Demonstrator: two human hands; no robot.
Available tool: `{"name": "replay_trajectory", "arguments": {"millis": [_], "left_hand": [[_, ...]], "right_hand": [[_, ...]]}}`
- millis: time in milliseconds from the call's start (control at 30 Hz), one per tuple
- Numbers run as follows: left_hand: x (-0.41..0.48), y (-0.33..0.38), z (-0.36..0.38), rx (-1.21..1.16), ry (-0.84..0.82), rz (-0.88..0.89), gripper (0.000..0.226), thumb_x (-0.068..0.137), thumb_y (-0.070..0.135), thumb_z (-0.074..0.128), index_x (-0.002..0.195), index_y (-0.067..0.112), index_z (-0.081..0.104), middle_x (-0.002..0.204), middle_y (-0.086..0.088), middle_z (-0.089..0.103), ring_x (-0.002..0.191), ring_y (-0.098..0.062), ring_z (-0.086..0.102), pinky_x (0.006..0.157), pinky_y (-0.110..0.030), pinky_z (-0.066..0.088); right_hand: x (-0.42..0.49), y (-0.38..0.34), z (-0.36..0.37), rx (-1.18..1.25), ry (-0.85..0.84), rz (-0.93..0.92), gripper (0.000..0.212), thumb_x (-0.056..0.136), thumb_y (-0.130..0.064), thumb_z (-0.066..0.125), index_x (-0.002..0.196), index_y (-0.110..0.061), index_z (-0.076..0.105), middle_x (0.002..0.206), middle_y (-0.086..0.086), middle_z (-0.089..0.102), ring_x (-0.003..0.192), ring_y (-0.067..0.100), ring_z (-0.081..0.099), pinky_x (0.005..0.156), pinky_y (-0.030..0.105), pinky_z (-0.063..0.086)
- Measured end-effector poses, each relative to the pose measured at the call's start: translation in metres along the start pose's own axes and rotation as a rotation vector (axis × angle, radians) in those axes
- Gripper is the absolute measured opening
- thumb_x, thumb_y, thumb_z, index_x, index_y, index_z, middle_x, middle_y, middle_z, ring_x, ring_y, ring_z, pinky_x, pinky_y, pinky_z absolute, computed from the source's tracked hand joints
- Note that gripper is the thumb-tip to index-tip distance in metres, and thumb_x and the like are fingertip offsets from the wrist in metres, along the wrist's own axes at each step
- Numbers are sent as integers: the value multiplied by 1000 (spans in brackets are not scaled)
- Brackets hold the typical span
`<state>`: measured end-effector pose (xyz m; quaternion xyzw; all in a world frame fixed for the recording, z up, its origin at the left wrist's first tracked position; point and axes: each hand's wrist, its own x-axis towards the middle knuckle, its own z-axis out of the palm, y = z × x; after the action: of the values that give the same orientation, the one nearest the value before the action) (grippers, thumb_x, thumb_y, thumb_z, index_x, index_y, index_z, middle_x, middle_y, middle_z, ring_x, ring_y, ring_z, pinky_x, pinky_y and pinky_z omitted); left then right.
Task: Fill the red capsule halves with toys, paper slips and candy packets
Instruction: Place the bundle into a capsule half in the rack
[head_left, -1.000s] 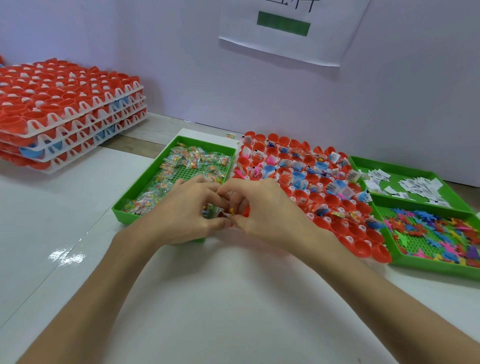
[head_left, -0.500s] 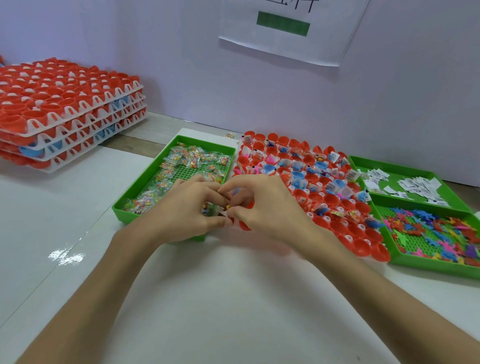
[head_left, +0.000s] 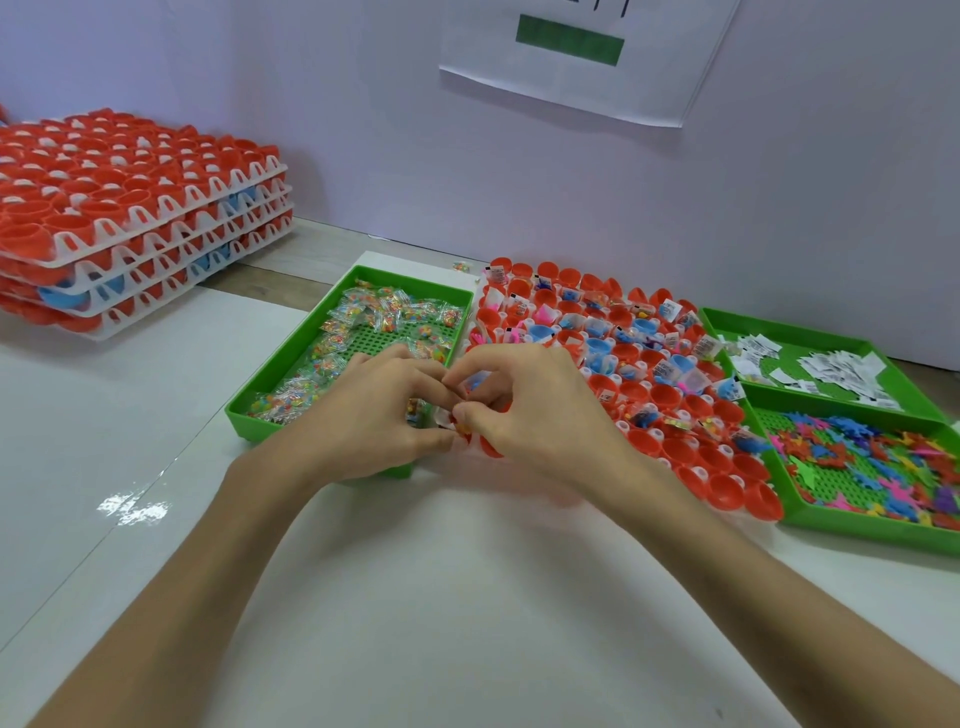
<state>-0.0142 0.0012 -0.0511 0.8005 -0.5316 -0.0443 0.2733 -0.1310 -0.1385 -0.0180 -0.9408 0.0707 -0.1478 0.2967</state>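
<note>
A white table carries a stack of racks at far left. The red capsule halves sit in the middle, between a green tray of candy packets and two trays of paper slips and toys. At the capsules' near-left corner, the left hand and right hand pinch one small packet between their fingertips.

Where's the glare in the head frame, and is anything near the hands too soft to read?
Head view: one glare patch on the table, left of the left forearm. Head view: left hand and right hand are sharp enough, but the small item they pinch is too small to identify. Head view: wide-angle bowing toward the edges; soft shadows.
</note>
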Motion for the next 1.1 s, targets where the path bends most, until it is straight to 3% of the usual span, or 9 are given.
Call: {"name": "replay_trajectory", "arguments": {"millis": [167, 400, 567, 667, 833, 967, 1100], "left_hand": [[1, -1, 0, 4, -6, -13, 22, 80, 37, 73, 101, 40, 76, 120, 29, 63, 97, -10, 39, 94, -44, 36], [2, -2, 2, 15, 11, -13, 26, 80, 39, 77, 106, 36, 77, 119, 32, 62, 93, -9, 36, 92, -44, 38], [2, -1, 1, 42, -2, -9, 32, 81, 42, 76, 112, 37, 75, 122, 32, 61, 90, -6, 33, 91, -41, 36], [2, 0, 1, 39, 11, -16, 34, 79, 41, 77, 113, 36, 74, 121, 30, 61, 90, -6, 32, 90, -40, 36], [-1, 5, -1, -67, 82, -50, 39, 75, 31, 84, 112, 31, 73, 91, 32, 51, 91, -5, 40, 91, -41, 38], [-2, 6, -3, -100, 93, -57, 43, 74, 27, 86, 115, 31, 73, 87, 33, 47, 87, -4, 46, 95, -44, 40], [-2, 4, -4, -114, 87, -47, 47, 73, 31, 87, 114, 44, 70, 88, 47, 54, 95, 14, 46, 92, -40, 38]], "right_hand": [[1, -6, 1, 19, -22, 69, 24, 75, -31, 83, 96, -24, 75, 70, -7, 73, 75, 4, 68, 80, 35, 58], [13, -9, -2, -91, -68, 73, 23, 74, -6, 76, 91, -21, 75, 71, -5, 72, 69, 5, 69, 72, 32, 61], [14, -6, 0, -135, -84, 45, 27, 77, -2, 73, 96, -21, 74, 75, -3, 73, 73, 8, 69, 73, 34, 61], [11, -5, 3, -118, -59, 50, 28, 78, -1, 73, 98, -20, 73, 74, -4, 72, 70, 5, 68, 69, 28, 60], [8, -3, 4, -92, 6, 47, 35, 77, -4, 74, 106, -25, 70, 76, -10, 72, 67, -5, 62, 66, 13, 51], [6, -3, -1, -74, 59, 48, 26, 80, -19, 76, 103, -31, 71, 77, -16, 71, 71, -3, 62, 74, 31, 58], [5, -1, -10, -51, 146, 58, 9, 87, -30, 71, 95, -33, 73, 78, -17, 69, 72, 0, 65, 71, 31, 59]]}}
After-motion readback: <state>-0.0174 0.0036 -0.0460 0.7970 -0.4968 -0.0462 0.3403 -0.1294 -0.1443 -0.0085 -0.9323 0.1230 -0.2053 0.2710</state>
